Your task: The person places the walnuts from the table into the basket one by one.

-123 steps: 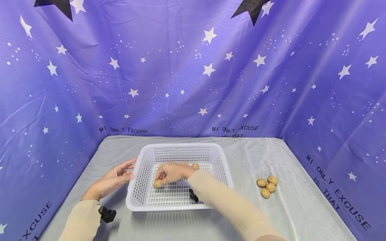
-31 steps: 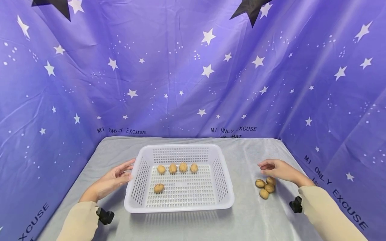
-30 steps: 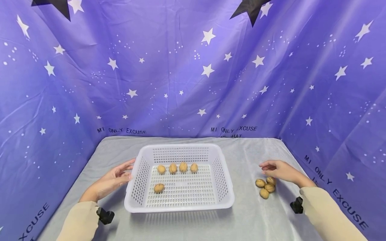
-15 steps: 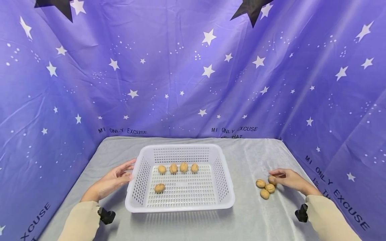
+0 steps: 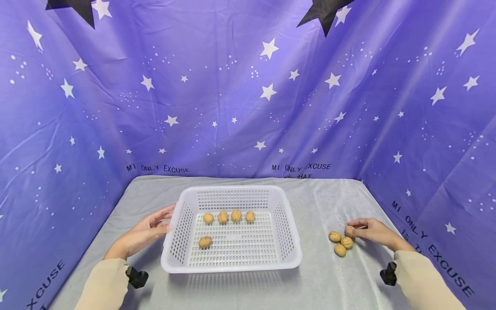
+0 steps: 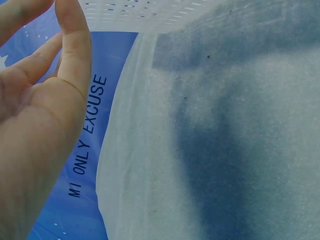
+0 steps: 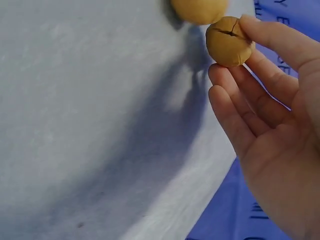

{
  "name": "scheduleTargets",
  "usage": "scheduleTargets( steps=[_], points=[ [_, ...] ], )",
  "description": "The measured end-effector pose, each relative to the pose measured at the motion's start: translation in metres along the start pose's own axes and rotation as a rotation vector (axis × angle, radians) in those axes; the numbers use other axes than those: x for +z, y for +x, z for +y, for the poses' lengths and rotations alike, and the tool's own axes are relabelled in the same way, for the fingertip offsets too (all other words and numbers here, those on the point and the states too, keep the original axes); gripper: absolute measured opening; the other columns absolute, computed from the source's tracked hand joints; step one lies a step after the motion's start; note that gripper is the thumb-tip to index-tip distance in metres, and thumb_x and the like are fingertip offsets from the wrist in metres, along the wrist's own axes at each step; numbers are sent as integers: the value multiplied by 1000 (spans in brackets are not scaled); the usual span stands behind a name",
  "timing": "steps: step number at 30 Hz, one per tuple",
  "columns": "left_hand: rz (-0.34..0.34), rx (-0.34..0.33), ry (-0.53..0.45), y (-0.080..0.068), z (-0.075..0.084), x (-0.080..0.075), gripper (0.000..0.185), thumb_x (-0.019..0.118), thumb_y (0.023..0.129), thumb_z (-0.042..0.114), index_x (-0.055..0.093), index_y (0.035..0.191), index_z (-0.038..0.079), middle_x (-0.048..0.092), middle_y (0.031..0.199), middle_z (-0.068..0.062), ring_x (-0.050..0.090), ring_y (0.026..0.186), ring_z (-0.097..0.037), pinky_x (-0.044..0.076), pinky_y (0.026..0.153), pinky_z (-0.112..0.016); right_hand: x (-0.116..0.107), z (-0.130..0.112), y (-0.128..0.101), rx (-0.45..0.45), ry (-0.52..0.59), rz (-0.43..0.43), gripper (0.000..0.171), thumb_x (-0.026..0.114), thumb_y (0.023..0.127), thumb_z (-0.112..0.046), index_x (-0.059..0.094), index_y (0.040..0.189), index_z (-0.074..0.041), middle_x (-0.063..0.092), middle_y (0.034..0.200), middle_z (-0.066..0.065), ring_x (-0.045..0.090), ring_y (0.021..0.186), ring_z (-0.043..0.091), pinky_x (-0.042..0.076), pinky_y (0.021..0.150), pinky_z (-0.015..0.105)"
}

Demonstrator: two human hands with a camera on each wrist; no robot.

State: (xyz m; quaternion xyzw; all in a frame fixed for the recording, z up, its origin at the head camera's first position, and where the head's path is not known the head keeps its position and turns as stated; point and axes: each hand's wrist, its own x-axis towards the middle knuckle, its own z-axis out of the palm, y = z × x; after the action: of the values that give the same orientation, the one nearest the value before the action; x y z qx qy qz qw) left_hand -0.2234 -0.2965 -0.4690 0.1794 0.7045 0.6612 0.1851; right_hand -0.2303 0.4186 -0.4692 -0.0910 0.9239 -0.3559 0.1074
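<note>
Head view: my right hand (image 5: 372, 232) pinches one round tan walnut (image 5: 349, 231) at the far edge of a small cluster of walnuts (image 5: 340, 245) on the grey-clothed counter (image 5: 329, 280), right of the white perforated plastic basket (image 5: 232, 267); my left hand (image 5: 145, 232) rests relaxed against the basket's left wall. Left wrist view: straight fingers, holding nothing. Right wrist view: fingertips (image 7: 260, 30) on the walnut (image 7: 229, 42); its shell is cracked, light, hard, likely rolls, so I'd grip across its middle.
</note>
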Motion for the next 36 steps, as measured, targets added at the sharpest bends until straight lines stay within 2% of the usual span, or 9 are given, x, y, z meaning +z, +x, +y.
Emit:
scheduleTargets(
  steps=[6,11,20,26,31,36],
  points=[
    [1,-1,2,1,0,0,70,55,101,0,16,160,4,27,153,-29,53,126,-24,47,100,-31,-7,-24,7,-29,-18,26,51,70,94,-30,62,130,5,70,114,13,65,99,20,51,82,26],
    [5,-3,-5,0,1,0,71,55,101,0,16,160,4,27,153,-29,53,125,-24,47,100,-31,-11,-50,17,-89,-44,33,47,69,96,-32,64,129,1,69,114,10,65,101,22,52,82,28],
    [3,-5,-4,0,2,2,71,55,101,0,16,160,3,27,153,-30,54,125,-24,47,100,-32,-11,-94,39,-186,-73,20,45,70,95,-32,66,128,-1,71,112,7,66,96,17,53,81,29],
    [6,-17,2,1,2,0,71,55,101,1,15,160,4,27,154,-29,53,125,-22,47,99,-31,-5,-124,52,-247,-85,10,41,72,94,-32,69,125,-6,71,113,4,65,97,17,52,85,32],
    [9,-18,10,1,3,1,71,56,101,2,16,160,5,26,155,-29,53,126,-22,47,99,-30,6,-148,66,-281,-50,-33,41,74,92,-31,69,124,-6,71,109,3,65,95,18,53,82,36],
    [11,-18,14,0,3,1,71,56,101,2,17,160,5,27,154,-29,53,126,-23,47,99,-30,22,-173,82,-327,-36,-82,44,77,89,-31,69,124,-6,71,112,3,66,99,19,54,86,37]
  ],
)
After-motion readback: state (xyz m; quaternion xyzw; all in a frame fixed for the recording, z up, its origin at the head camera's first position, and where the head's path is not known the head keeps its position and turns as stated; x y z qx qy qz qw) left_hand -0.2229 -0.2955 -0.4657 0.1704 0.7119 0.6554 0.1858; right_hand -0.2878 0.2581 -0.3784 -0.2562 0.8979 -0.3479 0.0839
